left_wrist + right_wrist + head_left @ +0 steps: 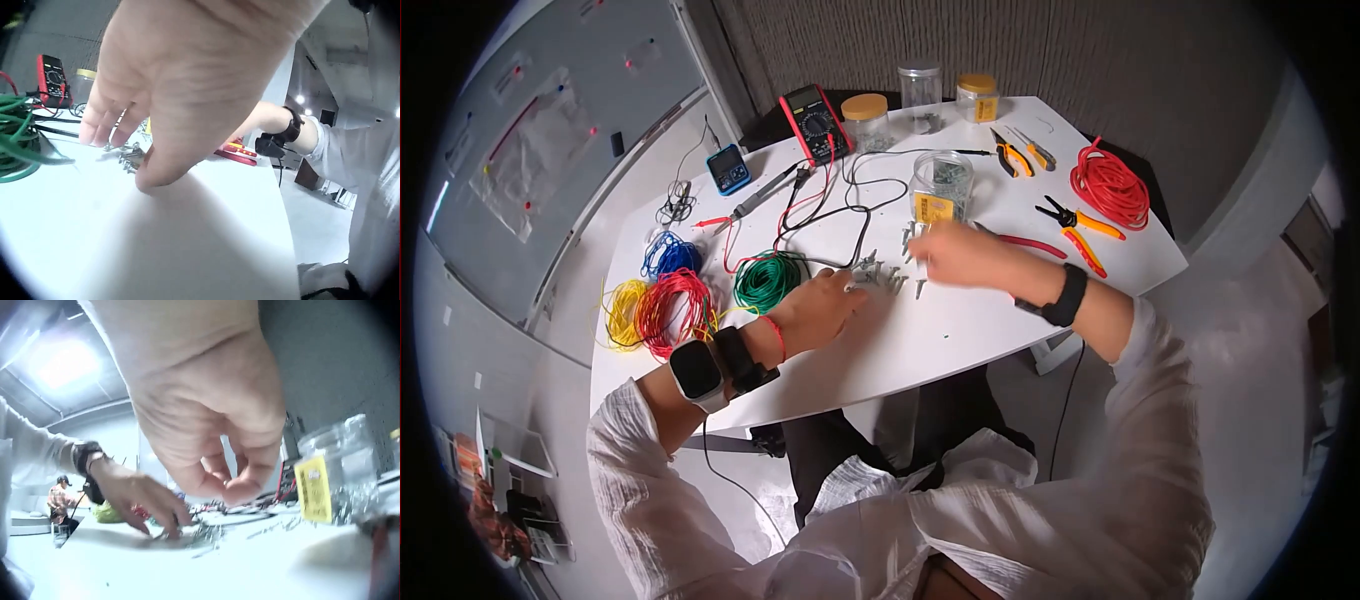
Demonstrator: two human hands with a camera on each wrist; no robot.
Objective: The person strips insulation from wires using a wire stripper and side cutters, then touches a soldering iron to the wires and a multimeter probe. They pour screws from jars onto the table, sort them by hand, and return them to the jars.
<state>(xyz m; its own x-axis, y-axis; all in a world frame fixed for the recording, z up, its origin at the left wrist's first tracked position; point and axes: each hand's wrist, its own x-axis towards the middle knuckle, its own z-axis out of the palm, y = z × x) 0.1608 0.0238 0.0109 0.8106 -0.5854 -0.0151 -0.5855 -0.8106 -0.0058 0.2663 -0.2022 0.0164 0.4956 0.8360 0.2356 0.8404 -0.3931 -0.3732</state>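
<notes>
A loose pile of small metal screws (880, 274) lies on the white table between my hands. My left hand (825, 308) is bent down at the pile's near-left side. In the left wrist view its thumb (150, 172) stands apart from the fingers, with screws (130, 157) showing between them. My right hand (970, 255) hovers just right of the pile, before the clear jar (943, 185) of screws with a yellow label. Its fingers are curled, thumb and fingertips (237, 492) together; no screw shows between them. A few single screws (919, 289) lie below this hand.
Green wire (768, 282) and red, blue and yellow coils lie left. A multimeter (816, 125) with leads, a soldering iron (760, 193) and lidded jars (920, 95) stand behind. Wire strippers (1085, 230), pliers (1010, 155) and a red cable coil (1109, 185) are at right.
</notes>
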